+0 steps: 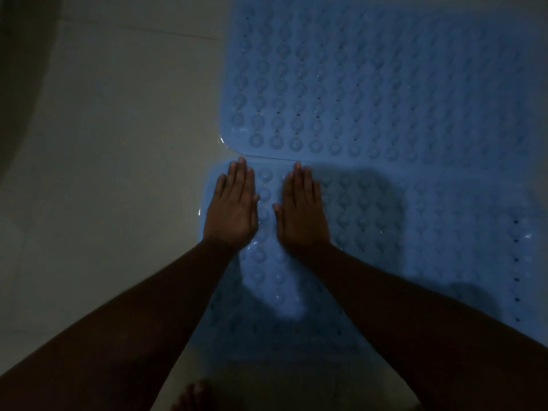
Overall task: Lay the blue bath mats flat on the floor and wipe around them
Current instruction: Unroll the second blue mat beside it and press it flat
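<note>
The scene is dim, and much detail is lost in shadow. The far mat (370,78) is cut off by the top and right edges of the frame; the near mat (415,232) is cut off at the right, and its lower part is hidden under both forearms and their shadows. A dark area at the upper left corner cannot be made out. At the bottom edge, toes (192,394) are partly seen on the floor (103,143), the rest of the foot being out of frame.

No containers are seen.

Both mats are blue, covered in rows of round suction cups and small holes, and are laid flat on the pale tiled floor. The far mat's near edge appears to overlap the near mat's far edge slightly, though the exact overlap is hard to judge. The near mat is offset a little to the left of the far one. Small glints, seemingly water, are seen at the far mat's rounded near-left corner and along the near mat's left edge.

The left hand (232,209) is spread flat, palm down, on the near mat's far-left corner, fingers together and extended, fingertips reaching the seam between the mats. The right hand (302,209) is pressed flat just beside it in the same way. Nothing is grasped by either hand; only the mat surface is touched.
</note>
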